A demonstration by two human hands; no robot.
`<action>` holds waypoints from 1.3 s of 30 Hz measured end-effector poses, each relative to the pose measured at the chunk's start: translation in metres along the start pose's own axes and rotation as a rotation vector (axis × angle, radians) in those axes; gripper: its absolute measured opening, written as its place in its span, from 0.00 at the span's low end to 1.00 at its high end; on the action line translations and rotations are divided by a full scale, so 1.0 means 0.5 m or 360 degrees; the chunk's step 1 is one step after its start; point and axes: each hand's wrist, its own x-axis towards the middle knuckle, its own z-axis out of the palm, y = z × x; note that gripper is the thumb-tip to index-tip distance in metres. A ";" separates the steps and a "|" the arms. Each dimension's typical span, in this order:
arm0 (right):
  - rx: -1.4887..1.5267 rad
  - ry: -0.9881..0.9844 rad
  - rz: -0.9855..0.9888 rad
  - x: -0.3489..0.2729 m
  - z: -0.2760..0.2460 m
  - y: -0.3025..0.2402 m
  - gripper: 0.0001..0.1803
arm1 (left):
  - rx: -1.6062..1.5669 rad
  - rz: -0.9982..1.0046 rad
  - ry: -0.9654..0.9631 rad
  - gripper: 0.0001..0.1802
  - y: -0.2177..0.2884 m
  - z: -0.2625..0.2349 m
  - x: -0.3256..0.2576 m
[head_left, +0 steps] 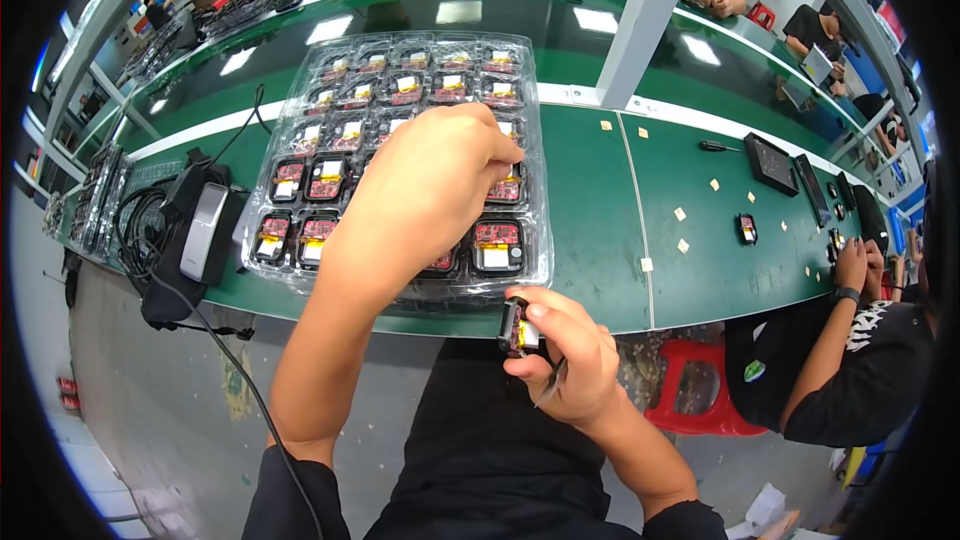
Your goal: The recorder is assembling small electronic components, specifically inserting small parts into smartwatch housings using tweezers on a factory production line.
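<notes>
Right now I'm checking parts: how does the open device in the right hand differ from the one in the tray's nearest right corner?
The held device is tilted; the tray device lies flat, face up. The held device is gripped by the right hand; the tray device sits untouched in the clear tray. Both show black cases, red boards, yellow strips and whitish blocks.

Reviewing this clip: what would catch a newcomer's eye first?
Probably the clear plastic tray of small black-cased devices on the green workbench, with the left hand over it. Below its near right corner, the right hand grips a similar device. A red stool stands out at lower right.
</notes>
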 end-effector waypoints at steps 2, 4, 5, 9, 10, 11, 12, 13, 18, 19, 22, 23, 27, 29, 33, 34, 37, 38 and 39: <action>0.0028 -0.0003 0.0030 0.000 -0.003 -0.001 0.30 | -0.0002 0.0000 -0.0020 0.09 0.003 0.000 -0.001; 0.0044 -0.0001 0.0024 0.000 -0.002 0.000 0.30 | 0.0004 -0.0052 -0.0014 0.10 0.009 -0.001 -0.007; 0.0044 0.0001 0.0023 -0.001 -0.001 0.000 0.30 | 0.0004 -0.0050 -0.0014 0.10 0.009 0.000 -0.008; 0.0076 0.0021 0.0057 0.000 0.000 -0.001 0.30 | 0.0010 0.0049 0.0037 0.10 0.008 0.003 -0.008; 0.0063 0.0024 0.0058 0.001 0.000 -0.002 0.30 | 0.0056 0.0052 0.0014 0.10 0.009 0.002 -0.008; 0.0064 0.0024 0.0057 0.002 -0.001 -0.003 0.30 | 0.0058 0.0052 0.0015 0.10 0.010 0.002 -0.009; 0.0056 0.0025 0.0087 0.003 -0.001 -0.005 0.30 | 0.0057 0.0032 0.0019 0.10 0.010 0.002 -0.010; 0.0046 0.0027 0.0115 0.005 -0.002 -0.006 0.30 | 0.0056 0.0015 0.0024 0.10 0.010 0.002 -0.010; 0.0005 0.0015 0.0136 0.005 -0.004 -0.006 0.30 | 0.0045 -0.0005 -0.0072 0.12 0.007 -0.003 -0.007; -0.0013 -0.0003 0.0151 0.006 -0.005 -0.008 0.29 | 0.0031 -0.0039 -0.0093 0.12 0.008 -0.005 -0.007; 0.0001 -0.0002 0.0267 0.011 -0.007 -0.012 0.29 | -0.0058 -0.0103 -0.0110 0.13 -0.001 -0.011 -0.014; 0.0003 -0.0003 0.0266 0.012 -0.009 -0.015 0.29 | -0.0056 -0.0105 -0.0109 0.13 0.001 -0.013 -0.015; 0.0170 -0.0076 0.0494 0.016 -0.038 -0.034 0.31 | 0.0162 0.0009 0.0083 0.14 0.013 -0.016 -0.022; 0.0100 -0.0132 0.0535 0.012 -0.051 -0.029 0.32 | 0.0272 0.0136 0.0241 0.14 0.042 -0.015 -0.032; 0.0107 0.0093 0.0252 0.005 -0.070 -0.018 0.34 | -0.0274 -0.0012 0.0491 0.14 0.127 -0.018 -0.101; 0.0083 0.0040 0.0271 0.011 -0.077 -0.025 0.33 | -0.0397 -0.0043 0.0370 0.16 0.145 -0.022 -0.126; 0.0101 -0.0056 0.0330 0.020 -0.086 -0.044 0.29 | -0.1722 -0.0710 0.0128 0.32 0.179 0.008 -0.215; 0.0171 -0.0119 0.0326 0.016 -0.089 -0.041 0.29 | -0.1952 -0.0736 0.0073 0.30 0.173 0.027 -0.236; 0.0244 -0.0183 0.0320 0.011 -0.092 -0.038 0.29 | -0.2182 -0.0761 0.0022 0.29 0.167 0.045 -0.255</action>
